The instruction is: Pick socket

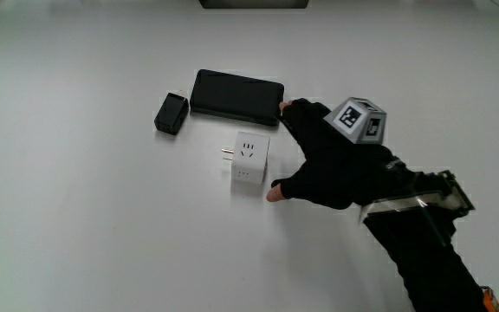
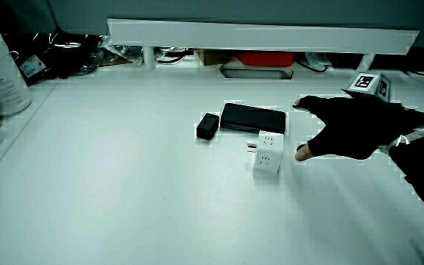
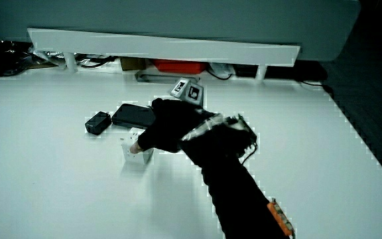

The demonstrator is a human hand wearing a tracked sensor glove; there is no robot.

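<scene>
A: Three things on the table (image 1: 76, 217): a white socket (image 1: 249, 162), a flat black slab (image 1: 236, 94), a small black block (image 1: 171, 113). Socket is the target.

B: Where's the hand (image 1: 336, 160)?

A: Just beside the socket, resting low by the tabletop. The thumb tip sits at the socket's near corner, touching or almost, I can't tell which. One finger stretches out to the end of the black slab. Fingers are spread wide, nothing held.

B: So which way does it have to go?

A: Sideways, straight into the cube. The socket lies between the hand and the open table, a bit nearer the person than the slab. In a side view the socket (image 2: 267, 152) stands clear of the hand (image 2: 352, 129); in a side view from another angle the hand (image 3: 171, 126) covers part of the socket (image 3: 135, 151).

B: Long axis?

A: Hardly any, it's a blocky cube. The metal plug prongs stick out of the face turned away from the hand, so I'd judge the grasp takes the two faces nearer to and farther from the person.

B: Any writing?

A: Nothing readable. Outlet slots on the top face, small port-like marks on the near face. No brand visible. The cube on the hand's back (image 1: 359, 119) carries a black-and-white pattern, no text.
</scene>
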